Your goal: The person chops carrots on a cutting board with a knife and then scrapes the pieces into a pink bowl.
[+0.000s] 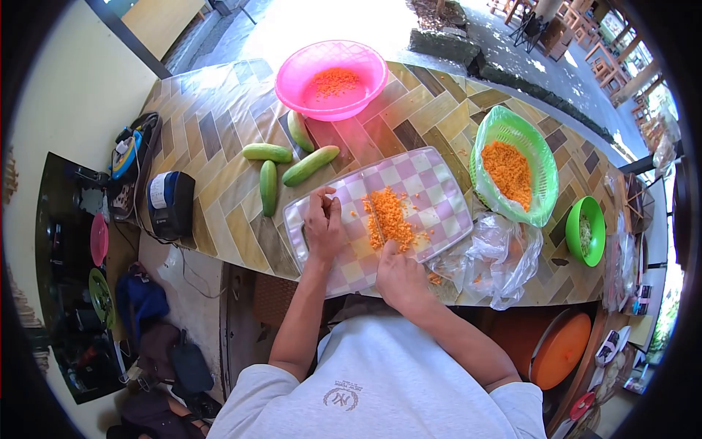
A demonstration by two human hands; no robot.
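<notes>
Checkered pink-and-white board (447, 196) lies central, pink basin (368, 67) at 11 o'clock, green basket (542, 192) at 2; left hand (323, 222), at 9, curls narrowly, contents unclear; right hand (402, 278), at 5, closes around a knife (376, 222) amid chopped orange bits (393, 214)

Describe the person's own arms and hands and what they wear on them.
The left hand and right hand are bare, with no gloves, and no watch or bracelet shows. The forearms are uncovered below the short, pale grey sleeves of a T-shirt, which bears a small, dark, round emblem on its front.
</notes>
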